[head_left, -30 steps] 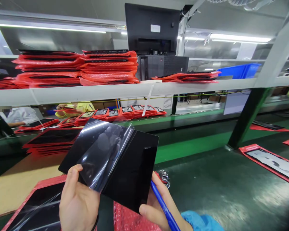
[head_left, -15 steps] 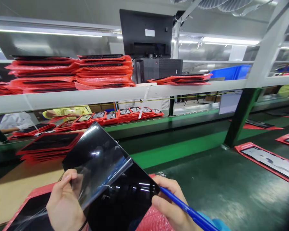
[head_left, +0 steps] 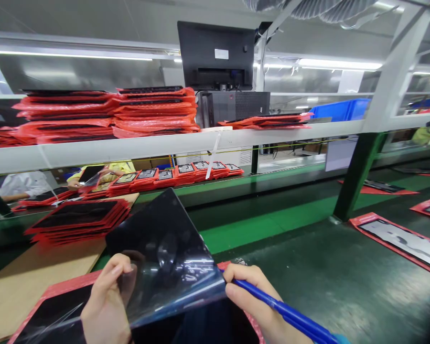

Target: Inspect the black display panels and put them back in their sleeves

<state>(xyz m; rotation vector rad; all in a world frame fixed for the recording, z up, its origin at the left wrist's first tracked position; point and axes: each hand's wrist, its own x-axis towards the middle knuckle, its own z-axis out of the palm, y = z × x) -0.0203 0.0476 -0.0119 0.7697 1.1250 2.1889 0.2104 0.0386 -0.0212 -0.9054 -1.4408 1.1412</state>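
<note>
A glossy black screen panel (head_left: 165,215) is tilted up in front of me. Clear film (head_left: 179,282) lies across it, with a bright curved edge running from the left hand toward the right. My left hand (head_left: 109,301) is closed at the panel's left side, its thumb and fingers pinching the film. My right hand (head_left: 254,291) is closed around a blue pen (head_left: 283,310), and its fingertips touch the panel's right edge by the film's corner. Under the panel, another black panel (head_left: 57,310) lies on red bubble wrap (head_left: 57,286); film trails over it.
A pile of red-wrapped panels (head_left: 79,217) stands on a tan board (head_left: 17,282) at left. More stacks (head_left: 154,112) fill the shelf (head_left: 157,141) beside a monitor (head_left: 217,55). A green post (head_left: 358,177) rises at right, near a wrapped panel (head_left: 401,239). Co-workers' hands (head_left: 103,177) show behind.
The film's bright curved edge has moved down and right across the panel, reaching the right hand. Both hands have come slightly closer together. In the background, a co-worker has raised a dark panel.
</note>
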